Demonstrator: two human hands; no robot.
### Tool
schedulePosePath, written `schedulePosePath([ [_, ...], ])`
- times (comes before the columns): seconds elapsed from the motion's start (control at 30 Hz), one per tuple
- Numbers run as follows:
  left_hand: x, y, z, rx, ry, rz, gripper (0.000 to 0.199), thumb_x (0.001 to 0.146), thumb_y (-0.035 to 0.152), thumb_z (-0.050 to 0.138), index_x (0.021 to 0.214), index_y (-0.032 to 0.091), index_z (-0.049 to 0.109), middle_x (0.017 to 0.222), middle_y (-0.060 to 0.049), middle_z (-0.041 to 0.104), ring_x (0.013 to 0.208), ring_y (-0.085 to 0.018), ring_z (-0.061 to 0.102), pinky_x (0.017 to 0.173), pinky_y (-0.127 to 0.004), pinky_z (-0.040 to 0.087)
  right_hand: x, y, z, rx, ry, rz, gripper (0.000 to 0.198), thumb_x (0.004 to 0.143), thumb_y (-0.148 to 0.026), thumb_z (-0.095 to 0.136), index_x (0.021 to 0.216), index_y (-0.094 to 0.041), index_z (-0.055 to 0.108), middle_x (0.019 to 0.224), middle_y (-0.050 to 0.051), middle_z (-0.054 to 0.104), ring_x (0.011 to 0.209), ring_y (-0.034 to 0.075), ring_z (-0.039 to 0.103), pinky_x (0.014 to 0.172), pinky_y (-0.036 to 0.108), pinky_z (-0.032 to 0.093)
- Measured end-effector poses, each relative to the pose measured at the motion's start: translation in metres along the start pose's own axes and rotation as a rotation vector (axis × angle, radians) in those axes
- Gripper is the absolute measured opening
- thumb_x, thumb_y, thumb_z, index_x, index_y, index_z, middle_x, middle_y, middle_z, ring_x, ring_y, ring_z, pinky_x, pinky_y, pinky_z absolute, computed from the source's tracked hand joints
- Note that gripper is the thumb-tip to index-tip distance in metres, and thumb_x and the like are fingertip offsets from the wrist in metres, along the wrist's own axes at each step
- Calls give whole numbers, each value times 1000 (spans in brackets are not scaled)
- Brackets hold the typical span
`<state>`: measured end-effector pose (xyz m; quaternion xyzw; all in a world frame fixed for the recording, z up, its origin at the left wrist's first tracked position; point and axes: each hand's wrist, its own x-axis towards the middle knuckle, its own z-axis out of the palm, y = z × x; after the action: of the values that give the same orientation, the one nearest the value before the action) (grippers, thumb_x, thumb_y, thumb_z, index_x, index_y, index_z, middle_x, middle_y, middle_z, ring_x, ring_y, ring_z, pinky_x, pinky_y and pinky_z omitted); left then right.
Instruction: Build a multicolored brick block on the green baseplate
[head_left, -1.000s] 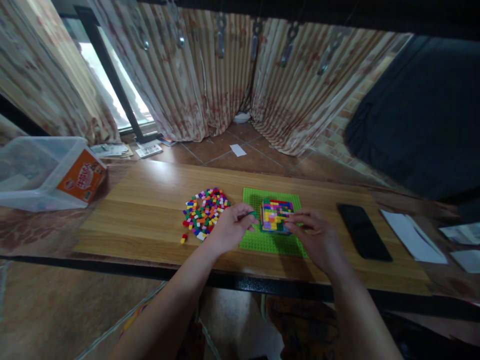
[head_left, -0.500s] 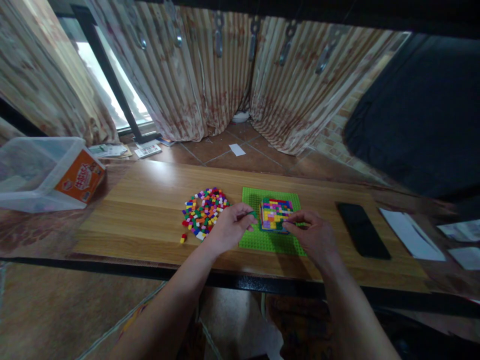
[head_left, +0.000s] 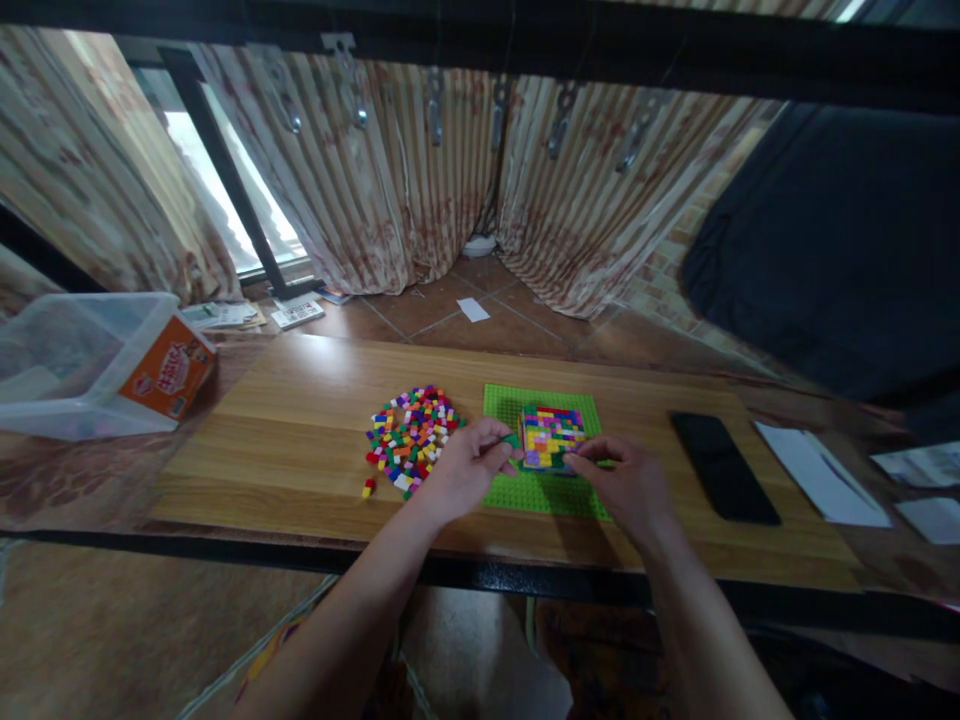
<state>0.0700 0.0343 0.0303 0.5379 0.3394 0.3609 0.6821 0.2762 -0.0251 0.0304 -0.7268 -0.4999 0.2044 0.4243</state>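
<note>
A block of many-coloured toy bricks (head_left: 551,432) stands on a light green studded baseplate (head_left: 540,497). Just left of that block, my left hand (head_left: 474,462) pinches a small dark green brick (head_left: 511,440) between thumb and forefinger. At the block's front right corner is my right hand (head_left: 626,480), its thumb and forefinger closed against the top bricks. Whether anything sits between those fingertips is too small to make out. Beyond my left wrist a loose pile of small coloured bricks (head_left: 412,430) lies on the wooden tabletop (head_left: 270,450), partly behind the hand.
A red and yellow brick pair (head_left: 368,488) lies apart from the pile. Right of the baseplate are a black phone (head_left: 724,465) and white paper (head_left: 821,475). A clear plastic box (head_left: 90,370) with an orange label stands at the left. Metal clips hang from a dark bar overhead.
My left hand has shifted slightly right towards the brick block, and the green brick in it shows more. My right hand stays at the block's corner. The view has tilted up slightly.
</note>
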Motion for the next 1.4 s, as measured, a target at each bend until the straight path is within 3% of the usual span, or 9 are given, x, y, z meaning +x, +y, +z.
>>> schedulePosePath([
  [0.13,-1,1,3,-37,-11,-2,14,82,21,63,90,17,52,76,0,68,64,-11,65,64,-23,49,-4,-14,5,141,96,-125,21,74,-42,71,72,-21,68,86,4,66,78,19,60,70,33,47],
  [0.23,-1,2,5,-83,-29,3,18,82,24,64,91,17,51,78,-1,68,66,-11,66,66,-24,50,-9,-28,14,247,6,-175,19,80,-41,66,79,-22,70,84,3,67,80,18,62,74,33,47],
  [0.4,-2,4,9,-48,-91,56,19,84,29,63,91,17,51,72,2,62,65,-11,65,66,-24,50,-17,-40,24,292,-183,-145,20,83,-40,64,87,-22,71,86,3,70,82,18,63,78,32,47],
  [0.77,-5,9,10,-42,-173,133,20,87,33,61,92,16,51,72,2,63,66,-11,62,68,-24,49,-18,-44,28,472,-255,-103,20,81,-35,66,67,-21,70,70,0,67,69,15,58,69,30,45],
  [0.9,-6,10,8,-76,-173,131,20,86,33,62,92,16,52,74,0,65,68,-11,63,69,-26,51,-16,-41,26,545,-224,-57,15,77,-36,69,70,-23,73,71,0,68,69,15,59,70,31,47],
  [1.1,-1,5,6,-101,-73,64,13,84,26,61,90,16,55,73,1,66,61,-10,63,63,-24,49,-8,-26,8,333,32,-150,14,75,-37,72,78,-24,75,81,2,69,75,17,61,70,31,48],
  [1.27,2,0,2,-54,34,-49,4,82,16,56,87,16,56,68,2,65,57,-9,61,61,-23,49,-4,-15,-5,133,4,-188,18,78,-40,70,82,-23,76,88,4,67,78,17,61,66,30,47],
  [1.4,4,-2,1,-13,34,-51,5,81,15,56,85,16,58,66,2,64,58,-10,61,62,-24,51,-4,-12,-7,13,-73,-198,19,76,-41,69,82,-24,76,95,5,67,85,20,63,68,32,46],
])
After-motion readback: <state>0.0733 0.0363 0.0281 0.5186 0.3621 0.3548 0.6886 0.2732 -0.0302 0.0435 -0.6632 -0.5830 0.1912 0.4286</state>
